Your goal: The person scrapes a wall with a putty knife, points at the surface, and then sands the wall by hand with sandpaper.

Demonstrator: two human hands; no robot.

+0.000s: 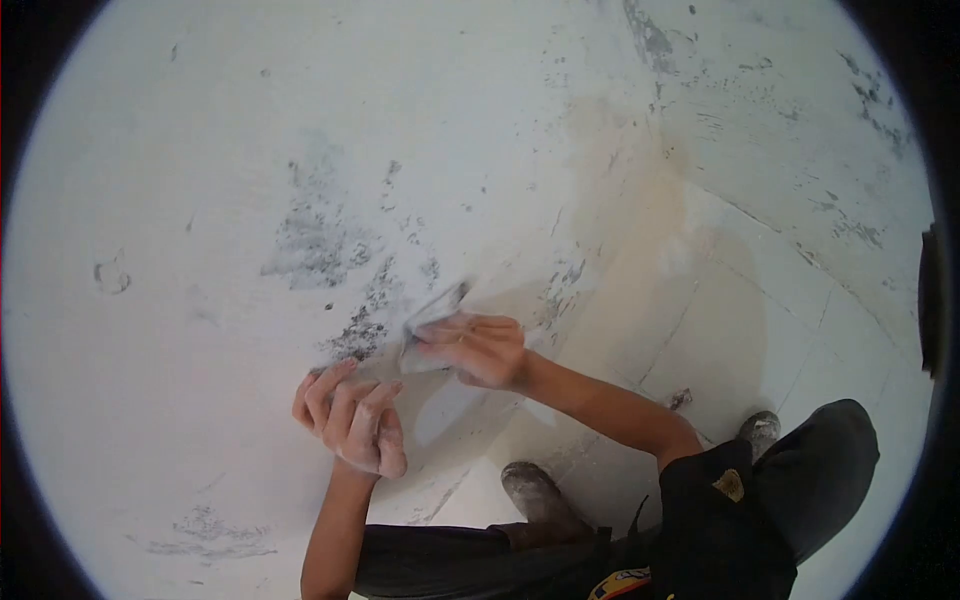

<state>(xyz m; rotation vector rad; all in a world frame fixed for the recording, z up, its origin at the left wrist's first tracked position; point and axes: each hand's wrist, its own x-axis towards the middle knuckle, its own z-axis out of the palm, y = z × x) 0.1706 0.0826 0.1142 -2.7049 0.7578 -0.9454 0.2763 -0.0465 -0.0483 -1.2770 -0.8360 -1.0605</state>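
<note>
At frame centre, the right hand (478, 350) pinches a grey abrasive sheet (432, 328) against the chalky, scuffed wall (200, 180), while the left hand (352, 415), fingers curled and holding nothing, rests beside it.

A grey, dust-caked sheet of sandpaper (432, 330) lies pressed flat against the white wall (200, 150), one corner poking up beside dark scuffed patches.

black clothes (720, 520), dusty grey shoes (535, 495)
</note>
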